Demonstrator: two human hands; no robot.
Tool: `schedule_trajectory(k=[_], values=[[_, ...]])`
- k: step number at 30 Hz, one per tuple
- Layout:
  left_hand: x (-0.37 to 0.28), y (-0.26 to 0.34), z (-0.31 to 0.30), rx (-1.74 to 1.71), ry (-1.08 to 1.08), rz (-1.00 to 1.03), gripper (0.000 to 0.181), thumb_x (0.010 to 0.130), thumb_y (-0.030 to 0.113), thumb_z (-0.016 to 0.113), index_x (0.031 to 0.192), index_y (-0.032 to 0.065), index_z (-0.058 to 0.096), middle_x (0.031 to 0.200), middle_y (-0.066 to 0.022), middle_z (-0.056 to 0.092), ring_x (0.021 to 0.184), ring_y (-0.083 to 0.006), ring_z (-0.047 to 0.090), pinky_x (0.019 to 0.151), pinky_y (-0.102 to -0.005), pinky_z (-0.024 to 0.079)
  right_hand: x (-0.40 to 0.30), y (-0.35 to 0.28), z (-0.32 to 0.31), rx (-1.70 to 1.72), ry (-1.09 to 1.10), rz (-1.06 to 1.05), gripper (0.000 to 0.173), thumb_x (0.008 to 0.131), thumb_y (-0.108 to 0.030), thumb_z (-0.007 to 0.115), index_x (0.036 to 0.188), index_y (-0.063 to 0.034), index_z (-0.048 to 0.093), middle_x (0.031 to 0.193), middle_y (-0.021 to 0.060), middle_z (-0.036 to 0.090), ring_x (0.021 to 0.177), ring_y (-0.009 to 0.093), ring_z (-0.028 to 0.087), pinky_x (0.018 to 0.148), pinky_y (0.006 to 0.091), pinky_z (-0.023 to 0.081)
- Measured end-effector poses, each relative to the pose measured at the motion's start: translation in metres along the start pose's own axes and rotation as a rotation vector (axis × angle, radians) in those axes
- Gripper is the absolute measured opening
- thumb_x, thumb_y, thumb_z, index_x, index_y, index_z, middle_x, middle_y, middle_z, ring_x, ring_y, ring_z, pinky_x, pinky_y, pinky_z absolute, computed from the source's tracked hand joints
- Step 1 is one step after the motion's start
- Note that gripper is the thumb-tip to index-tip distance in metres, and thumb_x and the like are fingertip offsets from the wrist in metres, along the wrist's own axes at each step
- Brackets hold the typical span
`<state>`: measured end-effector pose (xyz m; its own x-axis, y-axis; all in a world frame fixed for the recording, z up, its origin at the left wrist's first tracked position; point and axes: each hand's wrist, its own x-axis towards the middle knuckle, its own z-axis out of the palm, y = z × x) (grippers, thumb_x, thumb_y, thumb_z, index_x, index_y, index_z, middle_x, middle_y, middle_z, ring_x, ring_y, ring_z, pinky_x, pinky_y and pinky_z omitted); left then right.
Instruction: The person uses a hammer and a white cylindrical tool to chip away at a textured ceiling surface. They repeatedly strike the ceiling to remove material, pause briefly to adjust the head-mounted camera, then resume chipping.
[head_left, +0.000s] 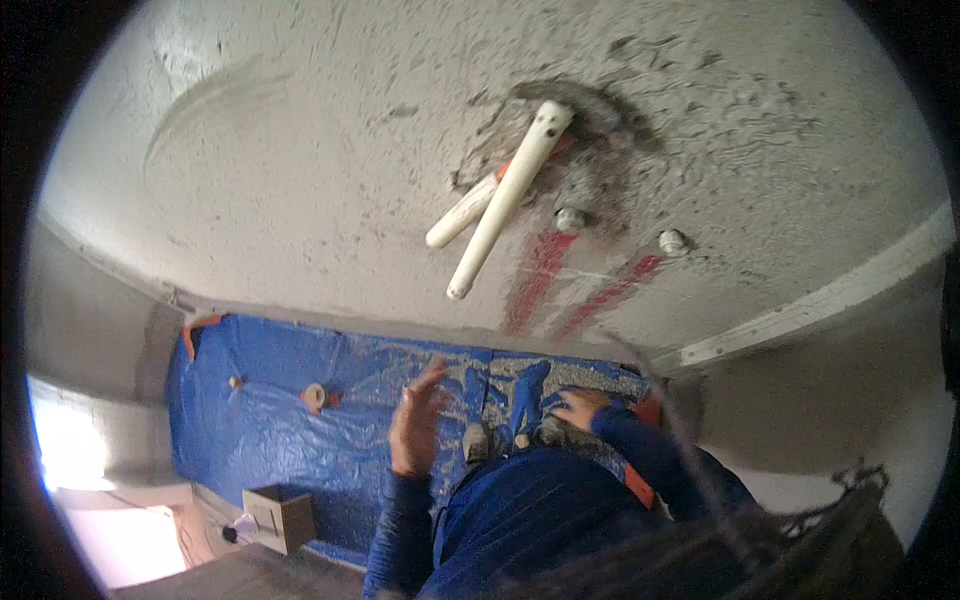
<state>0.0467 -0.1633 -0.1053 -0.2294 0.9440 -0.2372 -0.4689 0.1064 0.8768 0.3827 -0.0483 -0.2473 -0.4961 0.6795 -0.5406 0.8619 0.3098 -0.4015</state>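
My left hand (415, 426) is raised in front of my body above the blue plastic sheet (262, 427), its fingers apart and blurred, with nothing seen in it. Low near my waist is my right hand (580, 409), fingers spread, also with nothing seen in it. Ahead, two white plastic pipes, a long one (504, 210) crossing in front of a shorter one (459, 217), jut from the rough plastered wall (337, 172). Right of them, two pipe stubs (570, 220) (673, 241) sit in the wall above red streaks.
Grey debris (585, 373) lies on the sheet around my shoes (476, 442). A round pipe fitting (315, 397) pokes up through the sheet on the left. A box (277, 517) stands at lower left. A white strip (810, 300) runs along the right wall edge.
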Motion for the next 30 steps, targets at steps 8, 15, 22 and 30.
schedule_trajectory(k=[8,15,22,30], values=[[-0.050,-0.157,-0.059,1.098,-0.571,-0.533,0.052,0.103,0.043,0.044,0.132,0.0026,0.061,0.135,-0.0173,0.060,0.124,-0.0295,0.057,0.107,-0.0410,0.041,-0.110,0.092,0.119,0.614,-0.416,0.503,0.062,0.095,-0.046,0.062,0.141,-0.0060,0.054,0.130,0.0251,0.060,0.121,0.039,0.058,0.102,0.0453,0.046],[-0.076,0.063,0.028,0.995,0.203,0.122,0.022,0.089,0.016,0.063,0.102,-0.0003,0.071,0.094,-0.0088,0.068,0.090,-0.0199,0.062,0.084,-0.0342,0.050,-0.153,-0.059,-0.119,0.780,0.607,-0.148,0.024,0.083,-0.012,0.077,0.103,0.0002,0.069,0.095,0.0141,0.070,0.086,0.025,0.067,0.075,0.0339,0.051],[-0.094,0.131,0.088,0.536,0.432,0.865,0.023,0.082,0.017,0.069,0.098,0.0008,0.071,0.093,-0.0143,0.063,0.082,-0.0209,0.060,0.077,-0.0338,0.048,-0.217,-0.162,-0.231,0.906,1.128,-0.724,0.019,0.069,-0.002,0.077,0.077,-0.0070,0.061,0.064,0.0000,0.053,0.049,0.011,0.047,0.044,0.0260,0.035],[-0.108,0.118,0.093,0.498,0.425,0.936,0.023,0.081,0.018,0.070,0.098,0.0012,0.070,0.092,-0.0130,0.063,0.082,-0.0210,0.060,0.077,-0.0340,0.048,-0.214,-0.180,-0.237,1.243,1.082,-1.035,0.019,0.072,-0.004,0.072,0.069,-0.0092,0.054,0.057,-0.0022,0.046,0.043,0.010,0.040,0.041,0.0249,0.030]])
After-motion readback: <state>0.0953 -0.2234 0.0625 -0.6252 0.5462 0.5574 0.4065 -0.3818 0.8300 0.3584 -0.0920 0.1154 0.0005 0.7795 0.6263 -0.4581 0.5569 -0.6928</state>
